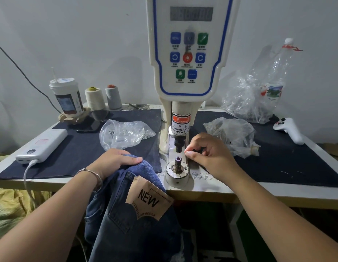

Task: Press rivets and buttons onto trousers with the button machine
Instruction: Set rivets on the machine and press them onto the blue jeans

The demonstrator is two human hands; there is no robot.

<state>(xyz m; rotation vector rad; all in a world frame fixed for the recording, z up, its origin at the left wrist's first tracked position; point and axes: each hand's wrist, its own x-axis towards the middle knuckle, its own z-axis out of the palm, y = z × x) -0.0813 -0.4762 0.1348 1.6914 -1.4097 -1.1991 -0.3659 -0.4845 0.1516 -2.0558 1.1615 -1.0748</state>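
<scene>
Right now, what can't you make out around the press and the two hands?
- Right hand: fingertips pinched beside the upper die; whether they hold a rivet is too small to tell.
- Left hand: grips the jeans; the waistband spot is under the fingers.
- Display: digits blurred.
- Bags: contents too small to identify.
- Jeans legs: cut off by the bottom edge.

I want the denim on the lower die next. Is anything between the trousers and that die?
Nothing visible lies between them. The trousers, gripped by the left hand, sit just left of the bare lower die. The right hand is beside the die, fingertips near the punch.
</scene>
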